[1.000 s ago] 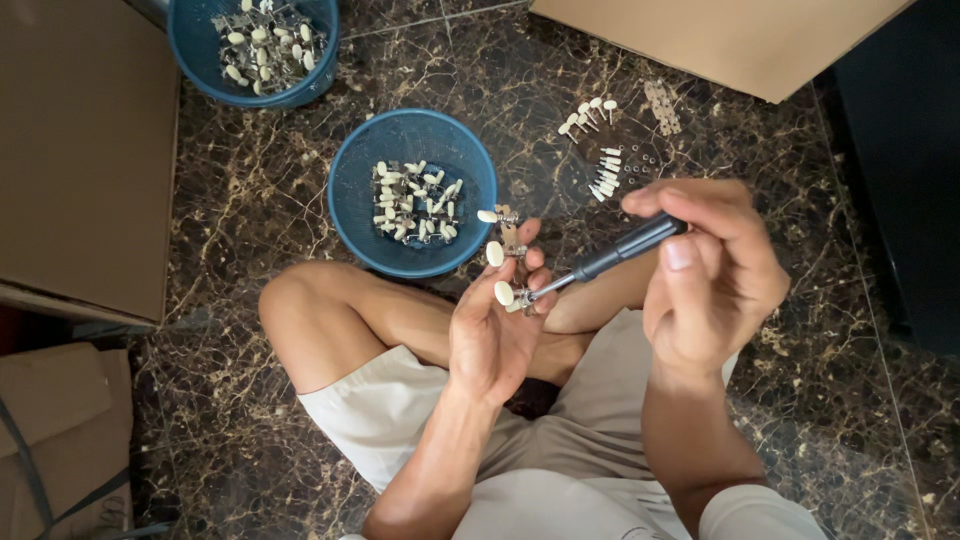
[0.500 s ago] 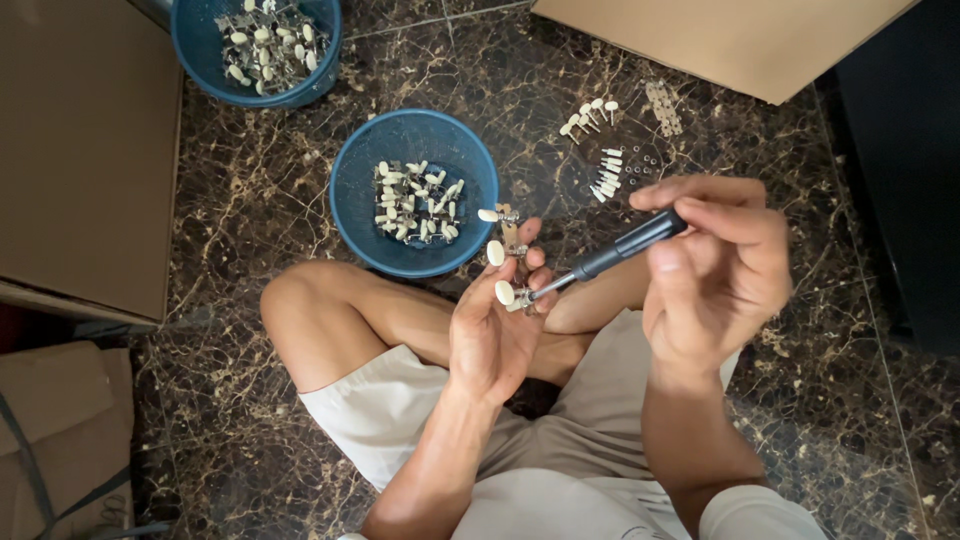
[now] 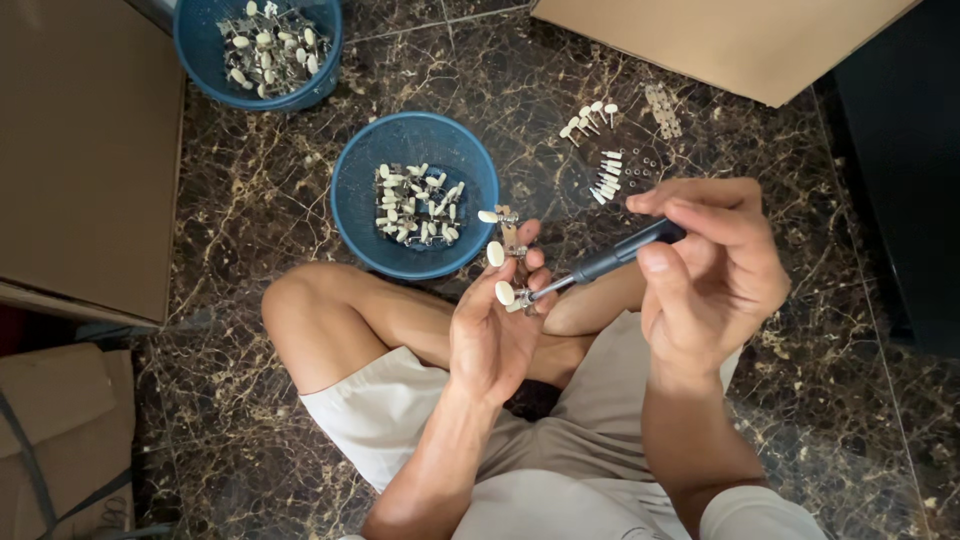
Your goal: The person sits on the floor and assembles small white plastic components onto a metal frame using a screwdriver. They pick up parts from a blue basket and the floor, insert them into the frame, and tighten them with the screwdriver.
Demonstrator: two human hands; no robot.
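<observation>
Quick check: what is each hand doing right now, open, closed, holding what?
Left hand: closed on a small metal strip with white knobs.
Right hand: closed on a dark screwdriver, tip at the strip.

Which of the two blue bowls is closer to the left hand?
The blue bowl just above the left hand; the other bowl sits in the top-left corner.
</observation>
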